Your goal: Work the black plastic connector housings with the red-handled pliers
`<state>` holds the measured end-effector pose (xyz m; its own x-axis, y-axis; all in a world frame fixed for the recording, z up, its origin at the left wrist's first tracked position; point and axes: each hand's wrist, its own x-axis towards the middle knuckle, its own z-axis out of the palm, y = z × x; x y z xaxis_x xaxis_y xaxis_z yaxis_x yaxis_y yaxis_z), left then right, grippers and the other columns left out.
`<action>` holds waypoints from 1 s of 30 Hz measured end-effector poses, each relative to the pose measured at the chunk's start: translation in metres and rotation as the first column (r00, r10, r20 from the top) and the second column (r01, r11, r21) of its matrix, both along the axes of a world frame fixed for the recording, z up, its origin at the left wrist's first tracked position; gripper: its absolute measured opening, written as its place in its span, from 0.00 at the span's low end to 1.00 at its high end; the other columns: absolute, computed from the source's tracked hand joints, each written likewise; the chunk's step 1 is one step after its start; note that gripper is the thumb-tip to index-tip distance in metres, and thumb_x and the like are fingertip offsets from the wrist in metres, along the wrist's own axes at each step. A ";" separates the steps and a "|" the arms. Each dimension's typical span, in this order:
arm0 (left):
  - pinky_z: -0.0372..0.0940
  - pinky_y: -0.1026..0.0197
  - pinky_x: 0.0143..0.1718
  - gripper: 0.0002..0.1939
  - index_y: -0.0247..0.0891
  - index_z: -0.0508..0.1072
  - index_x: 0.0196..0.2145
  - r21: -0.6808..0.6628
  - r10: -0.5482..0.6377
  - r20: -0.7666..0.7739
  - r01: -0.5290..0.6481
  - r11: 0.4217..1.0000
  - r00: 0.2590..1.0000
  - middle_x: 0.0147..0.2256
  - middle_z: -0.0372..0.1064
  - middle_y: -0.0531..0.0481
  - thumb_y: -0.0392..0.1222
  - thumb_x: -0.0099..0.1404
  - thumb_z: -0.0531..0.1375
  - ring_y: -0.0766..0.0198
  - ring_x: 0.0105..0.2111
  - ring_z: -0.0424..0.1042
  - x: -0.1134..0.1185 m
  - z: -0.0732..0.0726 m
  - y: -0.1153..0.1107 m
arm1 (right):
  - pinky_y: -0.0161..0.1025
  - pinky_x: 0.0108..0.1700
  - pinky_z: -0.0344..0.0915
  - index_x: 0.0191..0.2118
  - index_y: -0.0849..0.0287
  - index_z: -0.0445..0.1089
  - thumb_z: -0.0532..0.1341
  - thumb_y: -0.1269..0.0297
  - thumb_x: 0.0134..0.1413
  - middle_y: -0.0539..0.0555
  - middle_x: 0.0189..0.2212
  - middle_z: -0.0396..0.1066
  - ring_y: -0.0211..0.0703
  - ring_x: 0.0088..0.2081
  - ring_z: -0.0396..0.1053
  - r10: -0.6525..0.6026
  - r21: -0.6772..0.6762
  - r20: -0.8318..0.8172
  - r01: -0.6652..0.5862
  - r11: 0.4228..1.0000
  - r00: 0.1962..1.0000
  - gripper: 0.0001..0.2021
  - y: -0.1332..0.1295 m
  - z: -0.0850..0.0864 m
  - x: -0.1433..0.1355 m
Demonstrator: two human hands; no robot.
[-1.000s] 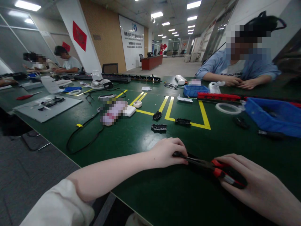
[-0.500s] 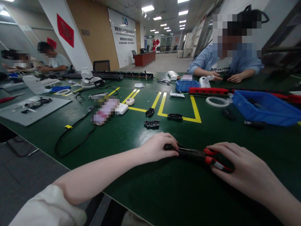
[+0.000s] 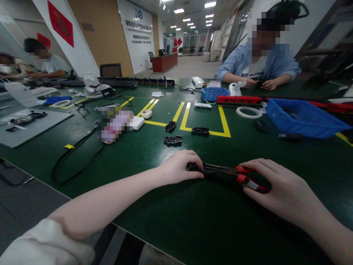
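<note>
Showing at the upper left, a white wall sign (image 3: 136, 31) carries a blue logo above lines of Chinese characters and a thin Latin line, too small to read surely; the lettering on the shirt (image 3: 255, 69) of the person opposite, upper right, is only partly legible. Below spreads a dark green tabletop (image 3: 176, 217), marked with yellow tape (image 3: 224, 121) in the middle of the frame; beyond it, a reddish desk (image 3: 164, 62) stands on grey floor under ceiling lights. Just below centre, the left hand (image 3: 183, 166) pinches a black part (image 3: 191, 166), its fingers hiding much of it. To the right, the right hand (image 3: 275, 187) grasps red-and-black pliers (image 3: 231, 170), whose nose points left at that part; whether it bites, I cannot tell. Above the left hand lie three black pieces (image 3: 173, 140). A blue bin (image 3: 309, 127) stands at the right, near a white ring (image 3: 249, 112); left of centre are a cream tape roll (image 3: 146, 113), a white case (image 3: 137, 123), a pixelated pinkish object (image 3: 116, 125) and a looping black cable (image 3: 82, 137).
</note>
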<state>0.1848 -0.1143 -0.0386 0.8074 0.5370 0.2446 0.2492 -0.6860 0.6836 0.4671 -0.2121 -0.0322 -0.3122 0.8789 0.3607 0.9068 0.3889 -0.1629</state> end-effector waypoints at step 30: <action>0.64 0.53 0.50 0.06 0.37 0.74 0.40 0.133 -0.009 0.000 0.009 0.991 1.000 0.48 0.69 0.46 0.36 0.64 0.65 0.57 0.47 0.68 0.000 -0.003 -0.003 | 0.49 0.36 0.73 0.45 0.53 0.71 0.61 0.57 0.48 0.56 0.42 0.74 0.54 0.39 0.75 0.034 -0.126 0.007 -0.032 0.991 0.999 0.17 -0.002 -0.001 -0.002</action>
<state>0.1853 -0.1172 -0.0418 0.8122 0.4921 0.3133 0.2422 -0.7730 0.5864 0.4653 -0.2143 -0.0334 -0.3447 0.9063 0.2447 0.8955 0.3957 -0.2039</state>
